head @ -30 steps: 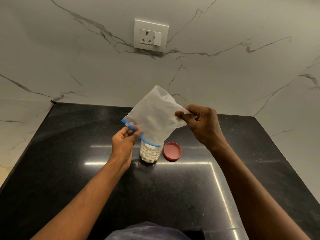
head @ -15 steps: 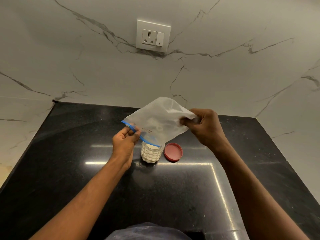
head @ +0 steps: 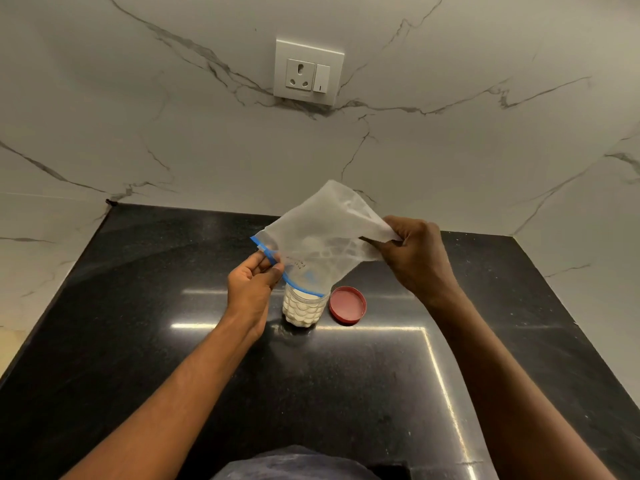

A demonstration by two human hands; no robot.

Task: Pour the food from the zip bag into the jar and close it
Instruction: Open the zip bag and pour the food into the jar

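A clear zip bag [head: 322, 237] with a blue zip strip hangs tilted, its mouth down over the open jar [head: 304, 308]. The bag looks nearly empty and dusty white inside. My left hand [head: 254, 280] pinches the blue zip edge at the bag's lower left. My right hand [head: 414, 256] grips the bag's bottom corner, raised to the right. The small clear jar stands upright on the black counter, filled with white food nearly to the top. Its red lid [head: 347, 304] lies flat on the counter just right of the jar.
The black stone counter [head: 138, 341] meets a white marble wall at the back and on both sides. A socket and switch plate [head: 308, 71] sits on the back wall above the jar. Part of my dark clothing shows at the bottom edge.
My right hand has dropped lower and shifted slightly right with the bag's bottom corner, so the bag lies flatter. The left hand and jar stay in place.
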